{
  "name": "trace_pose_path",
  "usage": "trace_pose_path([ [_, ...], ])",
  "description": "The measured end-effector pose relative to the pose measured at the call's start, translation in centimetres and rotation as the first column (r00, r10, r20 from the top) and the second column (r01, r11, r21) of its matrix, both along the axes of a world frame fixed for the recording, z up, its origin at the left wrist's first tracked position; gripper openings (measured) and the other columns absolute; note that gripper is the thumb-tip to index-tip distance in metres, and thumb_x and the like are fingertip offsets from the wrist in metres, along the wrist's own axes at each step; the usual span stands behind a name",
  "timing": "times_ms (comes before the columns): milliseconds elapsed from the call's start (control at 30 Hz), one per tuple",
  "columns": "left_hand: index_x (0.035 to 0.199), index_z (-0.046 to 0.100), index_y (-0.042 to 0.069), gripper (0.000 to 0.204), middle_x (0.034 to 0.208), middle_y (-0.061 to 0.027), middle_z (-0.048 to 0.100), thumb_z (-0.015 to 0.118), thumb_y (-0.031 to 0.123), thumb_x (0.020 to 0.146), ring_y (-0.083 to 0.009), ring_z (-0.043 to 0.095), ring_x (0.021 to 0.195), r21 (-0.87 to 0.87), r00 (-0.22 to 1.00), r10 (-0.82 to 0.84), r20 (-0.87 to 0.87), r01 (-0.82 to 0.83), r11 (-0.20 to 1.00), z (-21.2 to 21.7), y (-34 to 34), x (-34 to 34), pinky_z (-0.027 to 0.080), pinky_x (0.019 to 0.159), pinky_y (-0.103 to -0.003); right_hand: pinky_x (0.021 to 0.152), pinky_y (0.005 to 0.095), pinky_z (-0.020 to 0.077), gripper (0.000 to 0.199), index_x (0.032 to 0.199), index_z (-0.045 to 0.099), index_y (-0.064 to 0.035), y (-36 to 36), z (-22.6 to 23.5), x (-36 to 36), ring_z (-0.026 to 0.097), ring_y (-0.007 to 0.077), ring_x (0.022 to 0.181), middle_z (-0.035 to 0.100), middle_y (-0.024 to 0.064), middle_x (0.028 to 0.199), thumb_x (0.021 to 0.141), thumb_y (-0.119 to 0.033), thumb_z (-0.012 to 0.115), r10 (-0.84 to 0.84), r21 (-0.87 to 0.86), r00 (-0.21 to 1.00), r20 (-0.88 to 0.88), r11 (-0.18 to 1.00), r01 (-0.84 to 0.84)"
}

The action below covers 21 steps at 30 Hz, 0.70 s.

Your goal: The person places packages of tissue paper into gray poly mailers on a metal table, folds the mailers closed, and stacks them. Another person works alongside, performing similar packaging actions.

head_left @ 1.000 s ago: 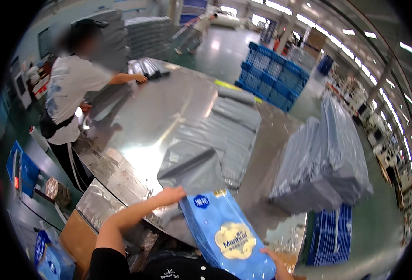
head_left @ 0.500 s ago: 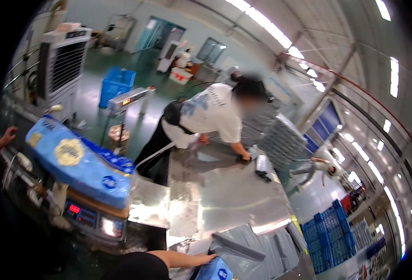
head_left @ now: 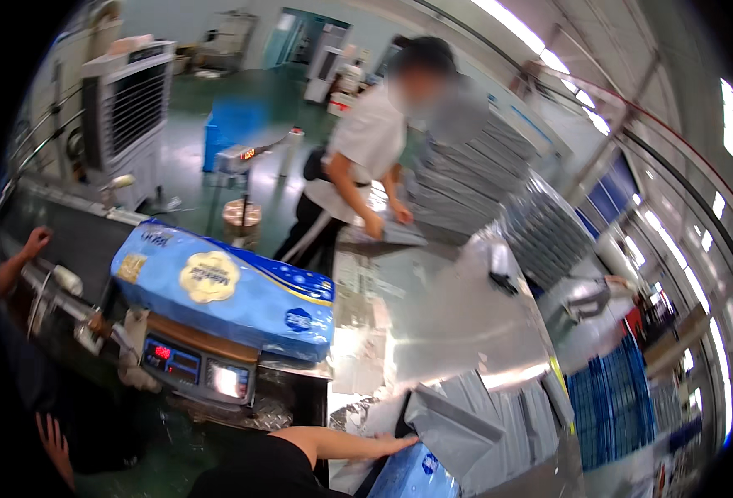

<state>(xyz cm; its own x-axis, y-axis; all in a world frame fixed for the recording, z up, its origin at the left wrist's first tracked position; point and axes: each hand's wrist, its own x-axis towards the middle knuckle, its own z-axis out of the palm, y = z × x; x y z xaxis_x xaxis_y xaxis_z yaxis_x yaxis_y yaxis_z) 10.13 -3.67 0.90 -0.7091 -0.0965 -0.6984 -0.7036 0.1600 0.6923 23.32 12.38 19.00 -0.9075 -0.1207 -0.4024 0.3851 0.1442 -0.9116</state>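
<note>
From the lower edge my left hand [head_left: 393, 446] reaches right, its fingers stretched out along the top of a blue plastic-wrapped pack [head_left: 412, 476]. Its fingertips are beside the opening of a grey plastic mailing bag [head_left: 453, 427]. The lower part of the pack is cut off by the picture's edge. My right hand is out of view. Several more grey bags [head_left: 526, 422] lie layered just right of the pack. A large blue tissue pack [head_left: 217, 286] rests on a digital scale [head_left: 196, 369] with a red display.
Across the metal table [head_left: 433, 340] a co-worker [head_left: 366, 141] leans over a grey bag. Tall stacks of grey bags [head_left: 474, 158] stand behind. A dark handheld item [head_left: 500, 280] lies on the far right. Another person's hand [head_left: 36, 241] shows at left. Blue crates [head_left: 607, 402] stand at right.
The view has swung left, so things sit further right. The co-worker has straightened somewhat and drawn both hands nearer their body. My left hand remains at the pack.
</note>
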Motion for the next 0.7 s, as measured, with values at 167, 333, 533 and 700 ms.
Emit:
trace_pose_path([
  [167,0.148,0.022,0.005,0.093,0.144,-0.0158,0.04,0.06,0.061,0.083,-0.0271,0.042,0.13,0.595,0.99,0.125,-0.067,-0.061,0.802,0.5,-0.5,-0.4,0.035,0.105,-0.041,0.095,0.0396,0.0494,0.061,0.132,0.052,-0.0052,2.8,-0.5,0.9,0.061,0.0291,0.108,0.06,0.016,0.124,0.079,-0.026,0.072,-0.123,-0.024,0.992,0.022,0.992,0.123],
  [333,0.14,0.038,0.002,0.1,0.14,-0.0144,0.046,0.058,0.077,0.076,-0.0288,0.05,0.123,0.421,0.999,-0.036,-0.03,0.045,0.906,-0.1,1.3,-1.0,0.043,0.096,-0.045,0.095,0.0396,0.0495,0.06,0.132,0.052,-0.0051,3.3,0.6,0.8,0.061,0.0292,0.108,0.061,0.0161,0.124,0.079,-0.025,0.072,-0.189,-0.022,0.98,-0.065,0.982,0.188],
  [533,0.133,0.055,0.014,0.089,0.135,-0.0085,0.056,0.061,0.078,0.073,-0.0268,0.053,0.121,0.663,0.996,-0.083,0.029,0.043,0.747,0.4,-0.9,-0.3,0.043,0.096,-0.045,0.095,0.0396,0.0496,0.06,0.132,0.052,-0.0049,3.8,0.2,3.2,0.061,0.0294,0.108,0.061,0.0163,0.123,0.079,-0.025,0.072,-0.236,-0.032,0.972,-0.024,0.972,0.235],
  [700,0.154,0.003,0.011,0.132,0.146,-0.0229,0.037,0.067,0.081,0.062,-0.0364,0.049,0.124,0.452,0.978,0.101,0.184,-0.176,0.874,5.5,0.1,0.4,0.043,0.096,-0.054,0.095,0.0396,0.0497,0.06,0.132,0.053,-0.0048,6.8,1.1,8.6,0.061,0.0295,0.108,0.061,0.0165,0.123,0.079,-0.025,0.072,-0.354,-0.053,0.934,0.049,0.933,0.356],
])
